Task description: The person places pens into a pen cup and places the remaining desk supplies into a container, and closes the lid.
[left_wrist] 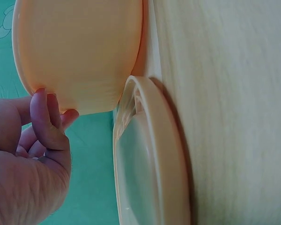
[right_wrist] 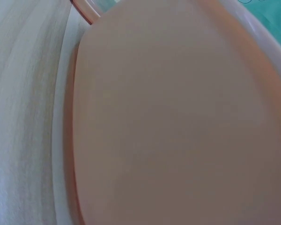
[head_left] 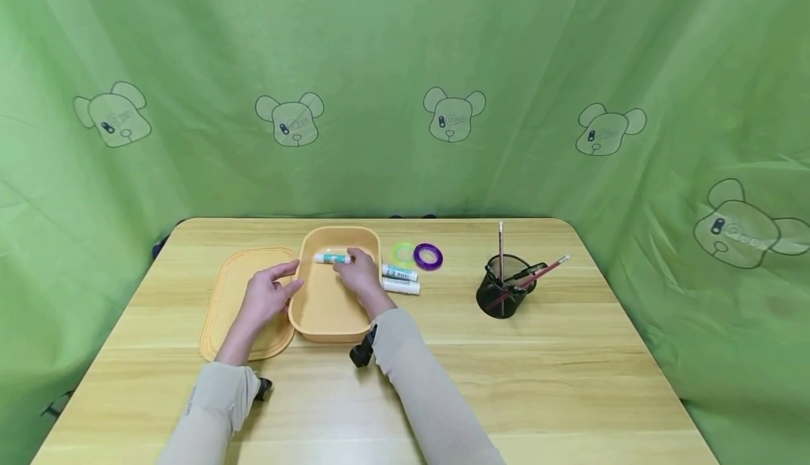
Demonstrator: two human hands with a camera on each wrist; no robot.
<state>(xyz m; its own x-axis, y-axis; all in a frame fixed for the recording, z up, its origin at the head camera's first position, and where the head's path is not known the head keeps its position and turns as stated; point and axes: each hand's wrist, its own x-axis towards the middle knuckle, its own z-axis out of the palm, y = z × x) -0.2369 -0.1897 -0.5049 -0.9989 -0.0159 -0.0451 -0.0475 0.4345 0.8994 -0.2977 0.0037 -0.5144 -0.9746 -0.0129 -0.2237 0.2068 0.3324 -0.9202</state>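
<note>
An orange-yellow plastic box (head_left: 329,317) stands on the table with its top uncovered. Inside it, near the far end, a white and teal glue stick (head_left: 325,258) lies crosswise, and my right hand (head_left: 361,276) pinches its right end. My left hand (head_left: 267,295) rests its fingertips against the box's left side; the left wrist view shows the thumb and fingers at the wall. A matching lid (head_left: 237,276) lies flat on the left, partly beneath my left forearm. The right wrist view is filled by the box's outer wall (right_wrist: 178,117), hiding the right fingers.
Two more glue sticks (head_left: 401,286) lie right of the box. Beyond them are a yellow-green tape roll (head_left: 399,252) and a purple tape roll (head_left: 428,257). Farther right, a black mesh pen cup (head_left: 496,296) holds pencils and a black pen. A green curtain (head_left: 380,169) hangs behind.
</note>
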